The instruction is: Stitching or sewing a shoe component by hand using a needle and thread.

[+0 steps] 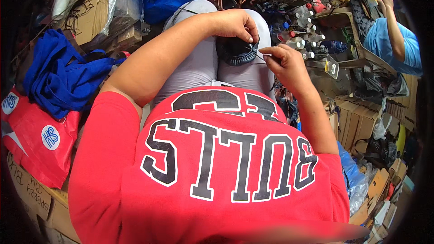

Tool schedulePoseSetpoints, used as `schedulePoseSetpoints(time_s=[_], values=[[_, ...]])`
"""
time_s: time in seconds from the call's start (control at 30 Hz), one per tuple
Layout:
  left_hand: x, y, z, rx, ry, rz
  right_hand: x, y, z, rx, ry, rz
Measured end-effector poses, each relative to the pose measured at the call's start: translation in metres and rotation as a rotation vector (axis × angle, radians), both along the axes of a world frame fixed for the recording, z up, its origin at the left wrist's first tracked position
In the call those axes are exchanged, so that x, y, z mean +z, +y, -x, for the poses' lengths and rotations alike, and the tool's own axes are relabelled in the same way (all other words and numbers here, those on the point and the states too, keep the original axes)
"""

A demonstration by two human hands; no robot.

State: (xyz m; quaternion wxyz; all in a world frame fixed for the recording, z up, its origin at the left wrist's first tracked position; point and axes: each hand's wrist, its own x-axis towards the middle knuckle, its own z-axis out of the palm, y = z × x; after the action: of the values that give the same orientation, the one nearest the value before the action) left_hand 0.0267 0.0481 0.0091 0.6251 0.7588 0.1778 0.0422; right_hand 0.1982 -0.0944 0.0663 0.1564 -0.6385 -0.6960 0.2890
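One broad red shirt (pixel 226 162) dominates the view, its dark, white-edged block letters and numerals upside down from up here, and look past it to the pale grey trousers (pixel 192 61): the knees sit close together, making, I'd judge, a lap that serves as a workbench. Over on the left, a red bag (pixel 49 153) slumps at the person's side, showing round white badges with blue lettering, and a blue cloth bundle (pixel 63 74) lies crumpled just beyond it, both probably parked there to leave the elbows room. Far right, a second person (pixel 393 43) in light blue has hands raised, well apart from this lap. Lower left, a cardboard carton (pixel 31 190) carries dark handwritten capitals (marker, by the look of it). Now the hands: the left hand (pixel 239 27) arches over from the far side, thumb and fingers together, apparently clamped on the upper edge of a dark piece (pixel 239 58) with a ribbed, curved rim, which rests on the thighs between the knees, likely pinned there so it can't slide. The right hand (pixel 284 61) comes in from the other side, finger and thumb close together beside that rim; capped plastic bottles (pixel 300 43) cluster beyond it. Smallest of all, a thin pale strand (pixel 260 55) shows at those right fingertips, and whether they're closed on it I can't tell.
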Motion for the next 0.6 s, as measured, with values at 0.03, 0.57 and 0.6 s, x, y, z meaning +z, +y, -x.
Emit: schedulePoseSetpoints(time_s=[0.03,0.57,0.6], values=[[0.000,0.000,0.000,0.003,0.005,0.000,-0.001,-0.001,0.003,-0.002,0.005,-0.052],[-0.003,-0.003,0.004,-0.066,-0.024,-0.261,-0.020,0.029,-0.026,0.075,0.304,0.224],[-0.004,-0.003,0.005,-0.084,-0.056,-0.305,-0.025,0.031,-0.030,0.080,0.296,0.231]])
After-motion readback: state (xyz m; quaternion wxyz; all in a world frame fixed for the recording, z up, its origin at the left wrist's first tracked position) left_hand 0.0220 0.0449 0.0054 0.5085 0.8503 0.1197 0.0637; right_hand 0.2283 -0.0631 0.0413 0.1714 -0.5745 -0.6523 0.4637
